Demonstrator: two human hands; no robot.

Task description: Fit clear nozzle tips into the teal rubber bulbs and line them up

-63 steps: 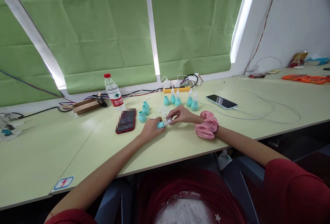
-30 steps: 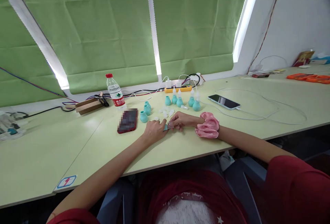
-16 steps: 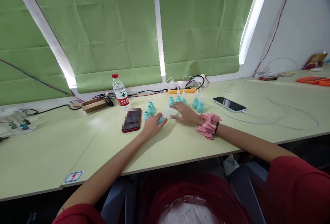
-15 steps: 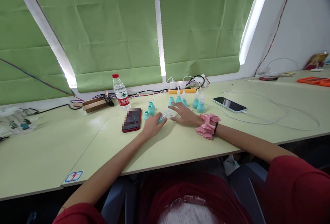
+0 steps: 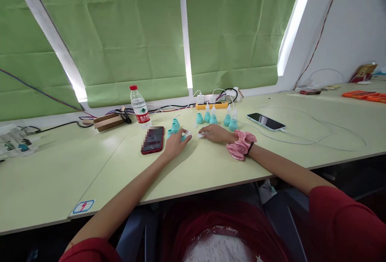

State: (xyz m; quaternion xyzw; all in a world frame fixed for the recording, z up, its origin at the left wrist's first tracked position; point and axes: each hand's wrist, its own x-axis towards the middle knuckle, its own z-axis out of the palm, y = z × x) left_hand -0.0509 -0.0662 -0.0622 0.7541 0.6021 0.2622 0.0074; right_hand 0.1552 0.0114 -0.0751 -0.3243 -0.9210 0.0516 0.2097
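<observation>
My left hand is closed around a small teal squeeze bulb, mostly hidden by the fingers, with a clear tip pointing right. Across a small gap, my right hand lies low over the table, its fingers bent onto a small translucent white piece; its exact shape is partly covered. Another small clear piece lies just behind, between the hands. Uncapped teal bulbs stand beyond my left hand. One more uncapped bulb and several bulbs with pointed clear nozzles stand beyond my right hand.
A red-cased phone lies left of my left hand, near a water bottle and an open cardboard box. A yellow power strip with chargers sits at the back. A charging phone trails its white cable on the right.
My right hand has drawn its spread fingers together and lower, onto the translucent piece. My left hand keeps the bulb in nearly the same place. The view has shifted slightly.
</observation>
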